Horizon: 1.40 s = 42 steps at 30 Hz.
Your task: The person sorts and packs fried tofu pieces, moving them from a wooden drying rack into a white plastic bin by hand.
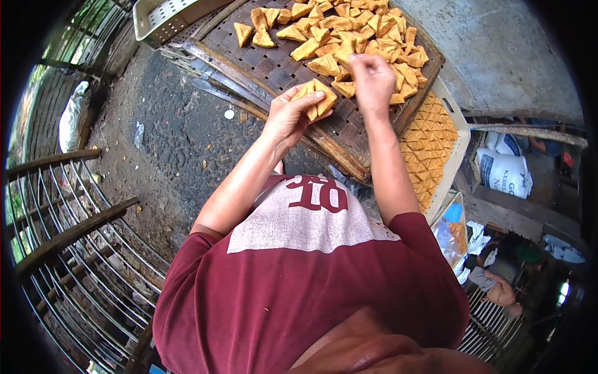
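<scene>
Several triangular pieces of fried tofu [319, 99] are stacked side by side in my left hand [294, 110], its thumb pressed over them. My right hand [373, 82], slightly blurred, pinches another yellow piece [345, 49] by its lower end, over the pile. Loose fried tofu triangles [383, 23] lie heaped on a woven bamboo tray [280, 65] with a wooden frame. Under its right edge, a pale plastic crate [460, 140] holds the same kind of triangles, packed in close rows.
A perforated plastic crate [173, 21] stands beyond the tray's left corner. Slatted racks [88, 233] are at the left, near a white sack [74, 117]. A small container with plastic bags and a blue lid [453, 212] is at my right. Farther right are sacks [502, 173] and another person [500, 290].
</scene>
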### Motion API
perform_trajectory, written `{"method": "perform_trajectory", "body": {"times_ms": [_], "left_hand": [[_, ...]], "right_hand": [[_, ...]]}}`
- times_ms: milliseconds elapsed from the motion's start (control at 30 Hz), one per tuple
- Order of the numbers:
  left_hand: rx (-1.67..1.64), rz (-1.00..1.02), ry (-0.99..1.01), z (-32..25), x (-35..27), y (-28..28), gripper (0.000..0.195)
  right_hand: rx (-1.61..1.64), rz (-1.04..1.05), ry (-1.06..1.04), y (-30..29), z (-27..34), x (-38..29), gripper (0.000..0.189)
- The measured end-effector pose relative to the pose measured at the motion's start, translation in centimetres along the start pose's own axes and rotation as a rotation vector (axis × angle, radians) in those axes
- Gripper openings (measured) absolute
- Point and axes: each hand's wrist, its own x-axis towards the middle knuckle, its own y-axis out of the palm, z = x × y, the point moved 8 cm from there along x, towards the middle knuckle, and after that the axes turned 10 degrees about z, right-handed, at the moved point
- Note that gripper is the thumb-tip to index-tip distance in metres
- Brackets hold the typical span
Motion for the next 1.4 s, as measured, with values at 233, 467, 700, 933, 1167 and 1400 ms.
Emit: {"method": "perform_trajectory", "body": {"times_ms": [233,467,700,933,1167,1400], "left_hand": [[0.020,-0.058,0.000,0.2,-0.4,-1.4,0.046],[0.024,-0.100,0.004,-1.2,0.4,-2.1,0.040],[0.020,-0.031,-0.006,-0.4,1.5,-1.0,0.040],[0.333,0.066,-0.082,1.8,2.7,2.0,0.041],[0.497,0.127,-0.278,7.8,2.3,6.8,0.041],[0.537,0.053,-0.302,14.8,2.2,11.8,0.037]], "right_hand": [[-0.319,0.296,-0.281,4.1,1.1,-5.4,0.008],[-0.932,0.170,-0.261,-2.9,1.2,-4.6,0.044],[-1.074,0.022,-0.116,-11.2,-4.2,-4.3,0.036],[0.000,0.492,0.303,-9.4,-3.4,-6.8,0.042],[0.212,0.746,0.200,-12.9,-3.2,-6.4,0.041],[0.028,0.785,0.102,-20.5,-6.4,-8.5,0.037]]}}
